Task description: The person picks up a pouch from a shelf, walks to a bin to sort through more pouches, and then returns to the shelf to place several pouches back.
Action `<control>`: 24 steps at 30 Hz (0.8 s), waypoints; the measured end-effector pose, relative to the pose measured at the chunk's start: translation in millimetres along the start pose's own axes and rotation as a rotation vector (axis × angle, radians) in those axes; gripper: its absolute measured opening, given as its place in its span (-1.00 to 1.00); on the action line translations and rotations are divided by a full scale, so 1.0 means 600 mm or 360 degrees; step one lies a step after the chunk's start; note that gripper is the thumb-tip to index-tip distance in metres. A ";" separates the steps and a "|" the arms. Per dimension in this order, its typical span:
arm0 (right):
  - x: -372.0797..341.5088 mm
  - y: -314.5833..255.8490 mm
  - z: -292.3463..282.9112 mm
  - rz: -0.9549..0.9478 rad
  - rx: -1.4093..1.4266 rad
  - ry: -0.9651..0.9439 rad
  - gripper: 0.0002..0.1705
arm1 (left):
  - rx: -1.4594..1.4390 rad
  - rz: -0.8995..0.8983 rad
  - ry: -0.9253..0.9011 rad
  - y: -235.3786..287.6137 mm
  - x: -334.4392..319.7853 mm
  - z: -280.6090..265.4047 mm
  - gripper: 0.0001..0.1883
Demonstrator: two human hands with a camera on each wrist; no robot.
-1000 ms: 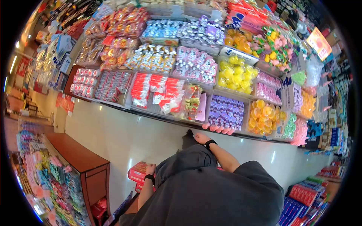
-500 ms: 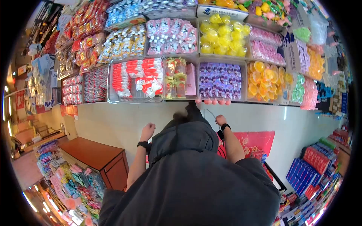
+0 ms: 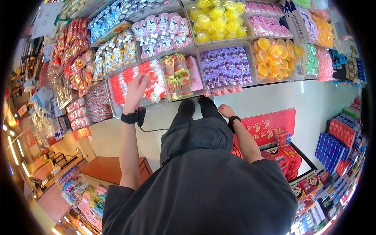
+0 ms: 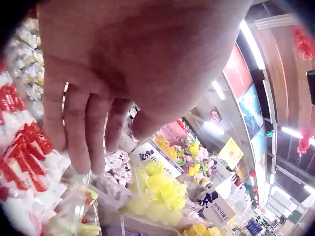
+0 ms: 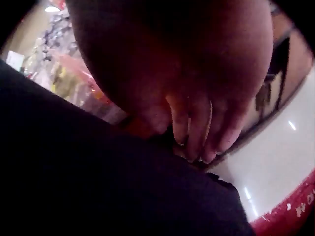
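The left hand (image 3: 137,89) is held over the clear bin (image 3: 156,105) of red-and-white packets (image 3: 157,88), which is set in the front row of the display, between the grey-and-red packets (image 3: 97,98) and the gold-wrapped packets (image 3: 181,80). In the left wrist view its fingers are seen to be loosely extended, with narrow gaps between them, and nothing is seen to be gripped; whether the packets are touched by the fingertips cannot be told. The red-and-white packets are laid close together in the bin and are partly hidden by the hand. The right hand (image 3: 226,111) is held low beside the dark trousers (image 3: 207,105), its fingers slackly bent; nothing is seen pinched in it, though the right wrist view is dim. The step in hand is judged to be a reach to the packets, with no hold yet made. For the next move, the fingertips would need to be lowered onto one spot and closed with the thumb, or laid flat if the packets are only to be straightened, so that neighbouring packets are not dragged along.
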State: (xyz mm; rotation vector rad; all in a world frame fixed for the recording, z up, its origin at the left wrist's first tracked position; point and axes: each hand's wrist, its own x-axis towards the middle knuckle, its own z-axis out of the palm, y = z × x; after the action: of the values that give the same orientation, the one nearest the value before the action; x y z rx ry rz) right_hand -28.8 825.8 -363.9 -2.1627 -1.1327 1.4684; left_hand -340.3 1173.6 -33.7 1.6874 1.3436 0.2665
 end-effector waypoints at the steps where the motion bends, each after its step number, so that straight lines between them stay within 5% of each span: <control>1: -0.008 -0.038 -0.008 -0.0101 -0.0049 0.0026 -0.58 | 0.0030 0.0092 0.0037 0.006 0.024 -0.003 -0.58; 7: -0.062 -0.296 -0.082 -0.0531 0.0112 -0.0232 -0.58 | 0.0246 0.0372 0.0119 -0.002 0.130 -0.016 -0.61; 14: -0.062 -0.614 -0.177 -0.0863 0.0432 0.0038 -0.63 | 0.0244 0.0613 0.0248 -0.032 0.238 0.001 -0.66; 21: 0.084 -0.748 -0.196 -0.0780 0.0646 0.0073 -0.68 | 0.0319 0.0806 0.0514 -0.066 0.346 0.039 -0.63; 24: 0.152 -0.763 -0.185 -0.0805 0.0513 0.0153 -0.55 | 0.0418 0.0730 0.0466 -0.076 0.368 0.054 -0.53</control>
State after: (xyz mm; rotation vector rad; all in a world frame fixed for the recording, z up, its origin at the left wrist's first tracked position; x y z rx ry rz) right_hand -118.0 1210.3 -90.8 -1.5648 -1.1982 1.2046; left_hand -265.4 1343.8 -165.3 2.2414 1.2194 0.6446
